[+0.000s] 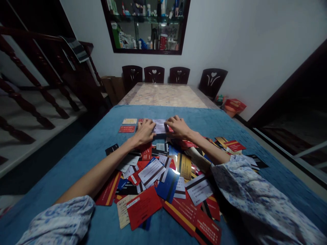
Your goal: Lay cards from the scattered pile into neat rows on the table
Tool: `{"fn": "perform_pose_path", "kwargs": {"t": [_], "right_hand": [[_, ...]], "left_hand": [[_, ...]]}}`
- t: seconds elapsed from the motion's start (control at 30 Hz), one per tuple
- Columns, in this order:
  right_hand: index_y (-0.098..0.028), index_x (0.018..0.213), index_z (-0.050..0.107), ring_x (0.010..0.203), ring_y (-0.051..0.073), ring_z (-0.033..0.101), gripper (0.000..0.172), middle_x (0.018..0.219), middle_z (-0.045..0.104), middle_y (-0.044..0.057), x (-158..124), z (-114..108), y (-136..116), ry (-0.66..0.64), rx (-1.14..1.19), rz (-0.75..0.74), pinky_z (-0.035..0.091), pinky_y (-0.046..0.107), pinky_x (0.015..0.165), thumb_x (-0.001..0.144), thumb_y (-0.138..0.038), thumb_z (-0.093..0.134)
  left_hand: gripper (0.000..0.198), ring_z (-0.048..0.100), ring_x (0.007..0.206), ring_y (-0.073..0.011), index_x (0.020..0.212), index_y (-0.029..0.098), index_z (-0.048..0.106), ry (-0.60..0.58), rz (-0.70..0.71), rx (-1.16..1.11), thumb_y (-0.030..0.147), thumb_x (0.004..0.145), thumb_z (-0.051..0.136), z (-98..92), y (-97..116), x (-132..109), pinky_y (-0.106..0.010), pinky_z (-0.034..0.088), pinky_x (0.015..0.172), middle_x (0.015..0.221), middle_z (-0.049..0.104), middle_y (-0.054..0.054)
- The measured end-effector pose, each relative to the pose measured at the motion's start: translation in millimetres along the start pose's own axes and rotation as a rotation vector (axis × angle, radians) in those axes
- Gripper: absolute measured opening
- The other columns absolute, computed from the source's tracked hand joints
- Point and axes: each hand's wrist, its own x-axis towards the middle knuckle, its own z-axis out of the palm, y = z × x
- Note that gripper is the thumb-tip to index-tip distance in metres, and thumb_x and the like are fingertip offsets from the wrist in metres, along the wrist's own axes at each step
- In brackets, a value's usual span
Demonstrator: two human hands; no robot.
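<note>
A pale card lies at the far side of the card pile, between my two hands. My left hand has its fingers curled at the card's left edge. At the right edge, my right hand grips with bent fingers, and a bit of red shows beneath them. To the left of my left hand are a red card and a cream card, laid flat. Below my wrists spreads a heap of cards, with a white striped card, a blue card and a red card on top.
A blue cloth covers the near part of the table; its far part has a patterned top. Several dark chairs stand behind it. On the left is a wooden railing, and a cardboard box sits beside the chairs.
</note>
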Motion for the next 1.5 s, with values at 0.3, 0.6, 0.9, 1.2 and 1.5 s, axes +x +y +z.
{"fn": "perform_pose_path", "kwargs": {"t": [0.3, 0.6, 0.9, 1.2, 1.5], "right_hand": [[-0.022, 0.134, 0.058, 0.12, 0.035, 0.042, 0.046, 0.139, 0.052, 0.017, 30, -5, 13, -0.025, 0.018, 0.009, 0.042, 0.045, 0.088, 0.091, -0.039, 0.06], [-0.023, 0.122, 0.066, 0.122, 0.035, 0.041, 0.035, 0.135, 0.054, 0.016, 62, -2, 29, -0.065, 0.055, 0.021, 0.043, 0.046, 0.09, 0.09, -0.039, 0.062], [-0.023, 0.125, 0.065, 0.124, 0.036, 0.042, 0.04, 0.136, 0.055, 0.016, 84, 15, 40, -0.106, 0.045, 0.031, 0.043, 0.047, 0.09, 0.088, -0.038, 0.062], [-0.025, 0.134, 0.06, 0.128, 0.038, 0.043, 0.048, 0.14, 0.056, 0.014, 88, 22, 39, -0.162, 0.067, 0.049, 0.043, 0.049, 0.093, 0.087, -0.037, 0.062], [-0.029, 0.138, 0.059, 0.13, 0.039, 0.042, 0.054, 0.14, 0.057, 0.013, 96, 27, 43, -0.195, 0.075, 0.073, 0.04, 0.048, 0.093, 0.085, -0.038, 0.062]], "left_hand": [[0.029, 0.041, 0.126, -0.0349, 0.112, 0.021, 0.063, -0.03, -0.043, -0.006, 0.024, 0.084, 0.062, -5.3, -13, 30, -0.054, 0.038, 0.097, 0.128, 0.057, -0.013], [0.022, 0.04, 0.127, -0.0381, 0.103, 0.018, 0.064, -0.065, -0.057, 0.026, 0.023, 0.081, 0.06, -3.1, -25, 60, -0.058, 0.039, 0.096, 0.127, 0.057, -0.016], [0.022, 0.041, 0.125, -0.0388, 0.1, 0.018, 0.066, -0.113, -0.057, 0.026, 0.023, 0.079, 0.06, 14.8, -37, 81, -0.057, 0.04, 0.093, 0.122, 0.057, -0.016], [0.02, 0.04, 0.124, -0.0397, 0.096, 0.019, 0.068, -0.184, -0.049, 0.055, 0.025, 0.079, 0.06, 23.4, -46, 92, -0.059, 0.04, 0.093, 0.121, 0.06, -0.016], [0.031, 0.041, 0.125, -0.0401, 0.107, 0.021, 0.069, -0.209, -0.052, 0.0, 0.022, 0.077, 0.06, 28.9, -51, 98, -0.06, 0.038, 0.094, 0.12, 0.063, -0.015]]}}
